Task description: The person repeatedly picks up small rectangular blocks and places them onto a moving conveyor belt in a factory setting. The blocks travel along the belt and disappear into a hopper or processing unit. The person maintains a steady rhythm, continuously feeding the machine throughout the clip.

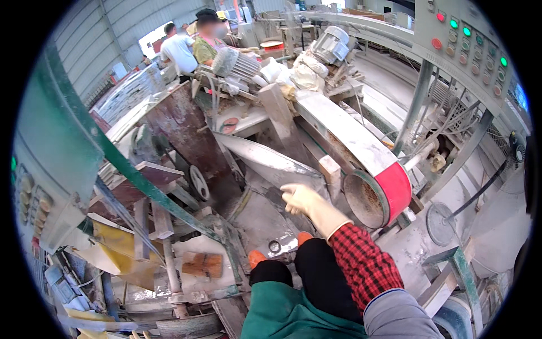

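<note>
My right hand (pixel 302 202), in a cream rubber glove with a red-and-black checked sleeve above it, is held out over the dusty floor in front of my feet. Its fingers are loosely bent and a little apart, and I see nothing in them. Beyond it lies a long pale sloping trough or sheet (pixel 265 153). To its right stands a long white belt guard (pixel 347 133) with a red end (pixel 394 195). At the lower left edge, small cream tips (pixel 140 335) may be my left hand's gloved fingertips; the rest is out of the picture.
Control panels with buttons stand at the upper right (pixel 468 48) and the left (pixel 34 203). A green bent rail (pixel 147 181) crosses the left side. Electric motors (pixel 330 45) sit on the machine. Two people (pixel 179 51) are in the background. A wooden block (pixel 202 264) lies left of my feet.
</note>
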A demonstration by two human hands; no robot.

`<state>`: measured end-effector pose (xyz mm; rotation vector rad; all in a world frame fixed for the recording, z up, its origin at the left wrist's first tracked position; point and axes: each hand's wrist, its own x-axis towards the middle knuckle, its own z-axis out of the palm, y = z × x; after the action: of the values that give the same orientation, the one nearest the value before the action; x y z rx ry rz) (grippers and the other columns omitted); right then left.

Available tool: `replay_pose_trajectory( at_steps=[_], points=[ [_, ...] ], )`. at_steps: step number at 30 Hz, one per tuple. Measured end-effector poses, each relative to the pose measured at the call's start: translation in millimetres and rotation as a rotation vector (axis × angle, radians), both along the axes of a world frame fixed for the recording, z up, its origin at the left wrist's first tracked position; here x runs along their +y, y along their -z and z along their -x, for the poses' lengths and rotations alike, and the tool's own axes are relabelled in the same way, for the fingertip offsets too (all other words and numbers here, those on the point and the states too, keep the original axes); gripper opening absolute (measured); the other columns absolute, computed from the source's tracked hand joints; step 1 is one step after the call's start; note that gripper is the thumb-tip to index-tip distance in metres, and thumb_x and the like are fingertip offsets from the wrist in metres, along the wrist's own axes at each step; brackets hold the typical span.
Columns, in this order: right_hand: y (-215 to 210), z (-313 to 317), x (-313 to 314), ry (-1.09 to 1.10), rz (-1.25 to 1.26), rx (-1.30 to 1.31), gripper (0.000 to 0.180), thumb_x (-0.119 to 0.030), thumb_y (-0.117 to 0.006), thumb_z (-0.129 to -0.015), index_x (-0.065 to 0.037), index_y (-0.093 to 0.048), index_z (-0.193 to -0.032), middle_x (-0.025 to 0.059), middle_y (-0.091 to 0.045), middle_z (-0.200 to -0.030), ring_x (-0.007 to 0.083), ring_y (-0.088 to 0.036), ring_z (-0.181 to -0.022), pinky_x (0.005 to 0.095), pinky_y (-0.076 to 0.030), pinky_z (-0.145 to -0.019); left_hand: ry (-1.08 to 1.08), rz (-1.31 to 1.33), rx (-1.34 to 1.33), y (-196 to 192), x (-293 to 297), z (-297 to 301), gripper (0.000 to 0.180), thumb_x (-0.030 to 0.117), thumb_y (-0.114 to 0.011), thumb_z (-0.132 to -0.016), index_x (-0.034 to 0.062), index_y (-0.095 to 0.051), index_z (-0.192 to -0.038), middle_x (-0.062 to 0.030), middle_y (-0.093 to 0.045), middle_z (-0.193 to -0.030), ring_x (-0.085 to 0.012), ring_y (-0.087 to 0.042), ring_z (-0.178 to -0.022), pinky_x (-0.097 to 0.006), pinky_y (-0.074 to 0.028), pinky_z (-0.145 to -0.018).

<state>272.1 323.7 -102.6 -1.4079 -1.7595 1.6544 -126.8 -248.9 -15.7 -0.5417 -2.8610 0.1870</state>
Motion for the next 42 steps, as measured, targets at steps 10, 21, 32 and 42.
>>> replay_pose_trajectory(
  at_steps=[10,21,32,42],
  points=[
    [111,57,-39,-0.546,-0.205,-0.503,0.044,-0.030,-0.050,-0.087,-0.020,-0.055,-0.129,0.0090,-0.062,-0.122,0.0279,-0.061,-0.108,0.0380,-0.047,-0.094,-0.018,-0.131,0.229,24,-21,10,0.052,0.045,-0.043,-0.096,0.0011,-0.062,-0.117,-0.0226,-0.064,-0.112,-0.0391,-0.059,-0.103,-0.047,-0.046,-0.092],
    [92,68,-53,-0.613,-0.185,-0.604,0.049,-0.027,-0.052,-0.085,-0.025,-0.051,-0.134,0.0096,-0.059,-0.127,0.0306,-0.057,-0.115,0.0392,-0.045,-0.097,-0.059,-0.103,0.215,31,-20,12,0.052,0.051,-0.047,-0.092,0.0090,-0.064,-0.119,-0.0218,-0.064,-0.111,-0.0383,-0.060,-0.102,-0.047,-0.046,-0.090],
    [81,61,-54,-0.609,-0.221,-0.592,0.048,-0.026,-0.056,-0.085,-0.022,-0.053,-0.133,0.0113,-0.062,-0.122,0.0295,-0.060,-0.111,0.0385,-0.047,-0.094,-0.085,-0.111,0.197,35,-22,5,0.054,0.053,-0.048,-0.091,0.0115,-0.062,-0.121,-0.0215,-0.062,-0.117,-0.0396,-0.054,-0.112,-0.050,-0.041,-0.097],
    [101,61,-47,-0.596,-0.206,-0.559,0.047,-0.028,-0.055,-0.086,-0.020,-0.052,-0.132,0.0114,-0.060,-0.126,0.0310,-0.057,-0.115,0.0391,-0.045,-0.097,-0.062,-0.116,0.203,44,-26,7,0.054,0.054,-0.050,-0.089,0.0136,-0.061,-0.124,-0.0207,-0.063,-0.115,-0.0389,-0.056,-0.109,-0.048,-0.042,-0.095]
  ],
)
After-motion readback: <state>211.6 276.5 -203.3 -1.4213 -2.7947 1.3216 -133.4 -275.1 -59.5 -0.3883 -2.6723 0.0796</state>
